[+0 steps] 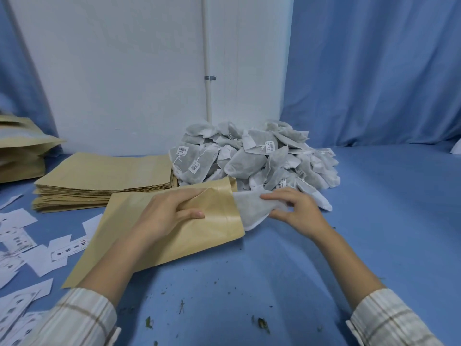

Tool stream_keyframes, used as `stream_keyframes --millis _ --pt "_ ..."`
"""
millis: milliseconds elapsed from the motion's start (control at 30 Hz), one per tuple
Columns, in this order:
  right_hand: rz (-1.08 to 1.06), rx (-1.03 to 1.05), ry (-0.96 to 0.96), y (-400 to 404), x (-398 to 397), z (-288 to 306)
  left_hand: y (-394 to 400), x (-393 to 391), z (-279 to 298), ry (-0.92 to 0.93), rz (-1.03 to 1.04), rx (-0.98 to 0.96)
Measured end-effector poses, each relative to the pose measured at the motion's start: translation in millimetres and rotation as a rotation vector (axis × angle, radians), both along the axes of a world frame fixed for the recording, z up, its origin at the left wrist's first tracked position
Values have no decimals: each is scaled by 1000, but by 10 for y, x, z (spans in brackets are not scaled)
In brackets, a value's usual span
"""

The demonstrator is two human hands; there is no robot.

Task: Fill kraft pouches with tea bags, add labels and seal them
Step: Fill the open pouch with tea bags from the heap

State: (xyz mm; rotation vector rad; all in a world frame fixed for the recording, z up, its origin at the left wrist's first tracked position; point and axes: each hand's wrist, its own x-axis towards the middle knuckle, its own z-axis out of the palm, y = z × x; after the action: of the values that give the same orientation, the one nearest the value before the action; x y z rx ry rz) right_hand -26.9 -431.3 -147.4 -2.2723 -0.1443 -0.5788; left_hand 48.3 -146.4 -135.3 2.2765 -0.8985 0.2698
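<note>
My left hand grips the mouth of a kraft pouch that lies flat on the blue-covered worktop, mouth to the right; the thumb lies on the upper panel and the fingers curl round its raised edge, holding the mouth open. My right hand pinches a tea bag between thumb and fingertips; the bag's left part sits inside the pouch mouth, the rest projects to the right. The two hands are near each other but not touching.

Directly behind the pouch mouth and the right hand stands a heap of tea bags, several with small barcode tags on strings; its front edge touches the pouch's far corner. Left of the heap lies a stack of flat kraft pouches, just behind the pouch in hand. At the far left edge rests a pile of fuller pouches. Printed white labels lie scattered at the left, one partly under the pouch. Tea crumbs dot the near worktop. A white wall panel with a pipe, flanked by blue curtains, closes the background.
</note>
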Motion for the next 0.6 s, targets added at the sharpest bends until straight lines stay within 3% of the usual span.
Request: stream_keyframes --millis 100,167,233,300,367,433,500,600 --pt "117 -43 70 318 34 82 -126 -130 39 -5 -113 -24" --pt "148 -32 216 563 73 122 -224 -227 60 -2 -178 -46" --pt "152 -167 343 763 176 149 -248 -276 94 -8 -180 -37" --pt "271 -116 414 911 202 207 -156 -258 132 -31 -126 2" --pt "265 -126 362 1018 266 260 8 -222 171 -38 -67 -26" --pt "315 133 289 1081 316 316 193 -169 206 -68 -16 -71" --pt "302 238 73 1115 369 358 382 -126 256 -83 61 -80" --pt "12 288 -117 1174 643 381 657 -48 298 -108 156 -75"
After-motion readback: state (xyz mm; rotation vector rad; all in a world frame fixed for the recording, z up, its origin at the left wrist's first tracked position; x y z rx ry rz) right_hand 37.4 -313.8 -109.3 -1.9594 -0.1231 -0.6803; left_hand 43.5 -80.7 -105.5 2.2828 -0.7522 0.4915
